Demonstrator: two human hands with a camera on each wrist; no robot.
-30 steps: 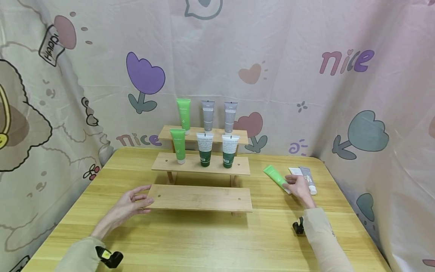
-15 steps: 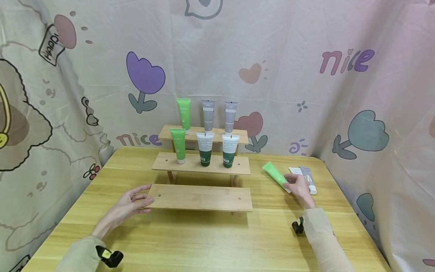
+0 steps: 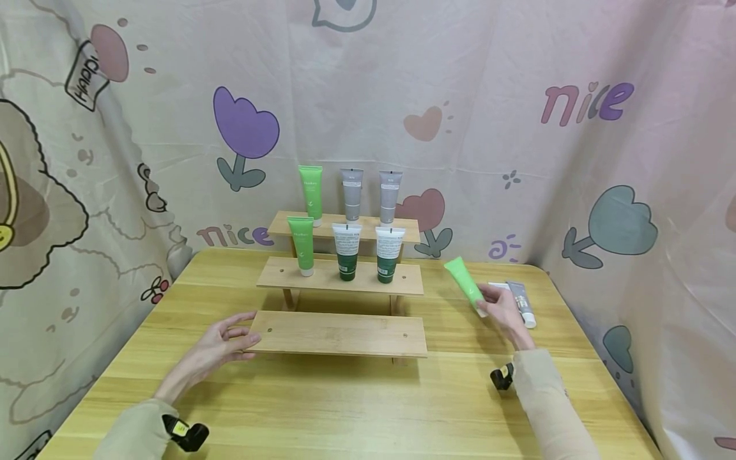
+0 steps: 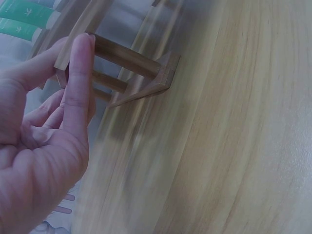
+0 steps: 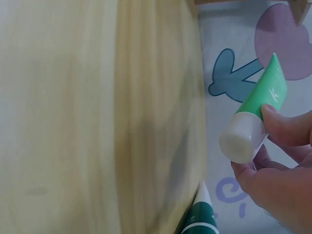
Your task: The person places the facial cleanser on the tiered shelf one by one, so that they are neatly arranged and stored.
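Note:
My right hand (image 3: 503, 310) pinches a light green squeeze tube (image 3: 462, 277) near its white cap (image 5: 241, 139). The tube is held tilted, its flat sealed end up and away. At the left end of a three-step wooden display stand (image 3: 342, 333), my left hand (image 3: 216, 349) grips the lowest board's edge between thumb and fingers; the left wrist view shows this board (image 4: 80, 36) close up. Nothing stands on that lowest step. The middle step holds a green tube (image 3: 302, 246) and two white-and-dark-green tubes (image 3: 347, 252). On the top step are a green tube (image 3: 311, 195) and two grey tubes (image 3: 352, 195).
Beyond my right hand, a grey tube (image 3: 521, 305) lies on the wooden table (image 3: 322, 415) beside a partly hidden white-and-green tube (image 5: 201, 217). A patterned curtain (image 3: 477, 57) hangs behind the table and along both sides.
My right hand has raised the light green tube off the table, its flat end tipping up most. My left hand stays on the stand's edge.

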